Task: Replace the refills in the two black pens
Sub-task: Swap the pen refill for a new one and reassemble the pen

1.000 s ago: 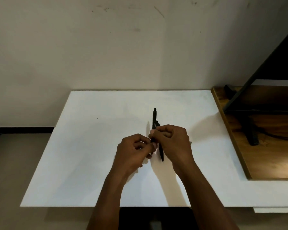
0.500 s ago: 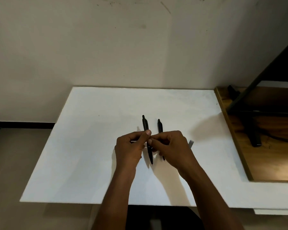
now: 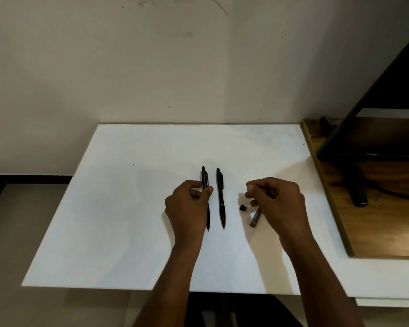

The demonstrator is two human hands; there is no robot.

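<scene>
Two black pens lie side by side on the white table (image 3: 128,208), tips pointing toward me. My left hand (image 3: 187,206) pinches the left black pen (image 3: 205,179) at mid-barrel between thumb and fingers; its lower part shows at the hand's right edge. The right black pen (image 3: 220,197) lies free on the table, untouched. My right hand (image 3: 277,204) hovers to the right of both pens with fingers curled and fingertips together, nothing visible between them. A small black piece (image 3: 243,207) and a grey strip (image 3: 255,219) show just under that hand.
A wall rises directly behind the table. To the right stands a wooden surface (image 3: 387,227) with a black metal frame (image 3: 359,185) and a cable on it. The table's front edge is close to my forearms.
The pens, held together by both hands a second ago, now lie apart. My right hand has let go of its pen and moved right. My left hand stays on the left pen.
</scene>
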